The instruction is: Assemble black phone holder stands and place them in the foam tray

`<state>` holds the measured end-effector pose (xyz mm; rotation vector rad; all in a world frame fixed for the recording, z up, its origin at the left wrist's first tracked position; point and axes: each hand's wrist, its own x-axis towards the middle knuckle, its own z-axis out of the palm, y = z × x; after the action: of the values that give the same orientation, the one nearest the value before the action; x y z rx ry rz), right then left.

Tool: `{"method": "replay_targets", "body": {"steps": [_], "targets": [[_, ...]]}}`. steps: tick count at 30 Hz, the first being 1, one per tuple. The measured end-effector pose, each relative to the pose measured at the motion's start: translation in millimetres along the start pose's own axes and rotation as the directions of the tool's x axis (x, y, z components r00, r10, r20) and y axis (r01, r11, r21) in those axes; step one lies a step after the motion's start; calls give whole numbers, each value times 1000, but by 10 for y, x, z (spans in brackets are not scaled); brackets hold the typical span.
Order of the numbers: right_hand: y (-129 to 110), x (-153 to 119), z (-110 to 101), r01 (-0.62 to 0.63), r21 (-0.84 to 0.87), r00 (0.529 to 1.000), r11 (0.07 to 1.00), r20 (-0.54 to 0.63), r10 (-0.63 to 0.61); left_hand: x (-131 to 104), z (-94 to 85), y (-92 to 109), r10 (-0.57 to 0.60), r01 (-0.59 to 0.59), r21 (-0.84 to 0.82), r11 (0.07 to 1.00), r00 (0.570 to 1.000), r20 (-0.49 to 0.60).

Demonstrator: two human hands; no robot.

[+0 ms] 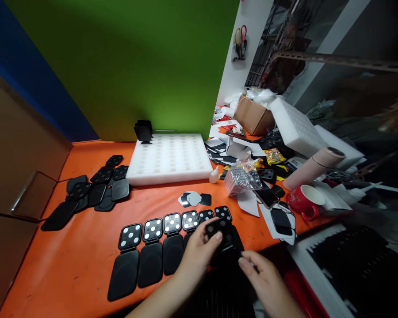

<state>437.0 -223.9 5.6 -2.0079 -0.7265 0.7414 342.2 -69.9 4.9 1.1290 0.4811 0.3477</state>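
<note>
left hand (201, 247) pinches a blurred black hinged piece (223, 230) above the orange table's (69, 260) near edge, partly hiding the dotted row (152, 229); right hand (263, 274) pinches its lower part, outline lost in darkness.

I'm working in what looks like a workshop: matching black hinged plates (123, 275) line my orange table (63, 260), with a white foam block (170, 161) behind them. Hand tools (240, 42) hang on the wall (230, 84), and a cardboard box (254, 116) and paper scraps (221, 157) clutter the right.
</note>
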Motion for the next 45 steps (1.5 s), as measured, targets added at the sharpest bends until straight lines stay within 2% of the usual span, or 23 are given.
{"method": "replay_targets", "body": {"steps": [2, 3, 5, 6, 7, 9, 11, 13, 15, 18, 21, 24, 27, 30, 33, 35, 38, 41, 43, 45], "targets": [[189, 152, -184, -56, -34, 995, 998, -84, 53, 97, 63, -138, 65, -83, 216, 973, 994, 88], [285, 246, -275, -78, -57, 991, 995, -114, 71, 128, 94, -197, 103, -152, 386, 910, 984, 146], [456, 439, -421, -94, -126, 988, 988, -133, 77, 170, 157, -295, 125, -316, 686, 655, 941, 314], [522, 525, -467, -91, -170, 990, 981, -123, 71, 186, 187, -334, 101, -395, 763, 511, 909, 403], [571, 599, -492, -86, -219, 992, 972, -104, 65, 204, 216, -370, 70, -463, 795, 393, 877, 476], [618, 697, -496, -79, -338, 995, 938, -83, 53, 245, 260, -434, 27, -545, 802, 246, 831, 556], [615, 731, -475, -80, -451, 994, 889, -105, 37, 284, 280, -488, 9, -573, 802, 172, 815, 580], [597, 713, -478, -90, -490, 988, 867, -155, 15, 309, 280, -531, 5, -583, 802, 130, 809, 587], [597, 643, -518, -117, -432, 973, 894, -231, 16, 320, 270, -566, 10, -589, 803, 96, 807, 590], [663, 429, -582, -172, -245, 941, 954, -327, 86, 330, 262, -613, 20, -596, 802, 49, 803, 595], [803, 117, -530, -196, -159, 936, 968, -324, 136, 348, 269, -656, 18, -583, 813, -4, 812, 583], [970, -163, -359, -238, -177, 940, 955, -289, 180, 357, 276, -675, 20, -581, 814, -17, 813, 582], [1094, -300, -217, -252, -214, 942, 944, -276, 189, 348, 272, -666, 29, -587, 810, -3, 809, 587], [1146, -307, -188, -238, -182, 917, 954, -367, 158, 336, 261, -656, 36, -586, 811, 6, 810, 585], [1153, -259, -197, -261, -85, 887, 962, -415, 204, 347, 255, -666, 45, -587, 809, 25, 809, 586], [1139, -211, -162, -268, 2, 895, 963, -369, 249, 361, 265, -675, 53, -592, 805, 46, 806, 589], [1099, -108, -26, -245, 153, 944, 957, -188, 272, 338, 304, -629, 71, -586, 807, 72, 811, 581], [1094, -14, 89, -304, 265, 941, 915, -69, 333, 218, 290, -432, 89, -567, 820, 78, 823, 561], [1140, 33, 74, -357, 292, 916, 887, -76, 394, 117, 175, -226, 133, -571, 810, 130, 820, 557], [1208, 89, -10, -329, 229, 914, 916, -166, 370, 39, -80, 4, 217, -538, 817, 208, 840, 498]]}}
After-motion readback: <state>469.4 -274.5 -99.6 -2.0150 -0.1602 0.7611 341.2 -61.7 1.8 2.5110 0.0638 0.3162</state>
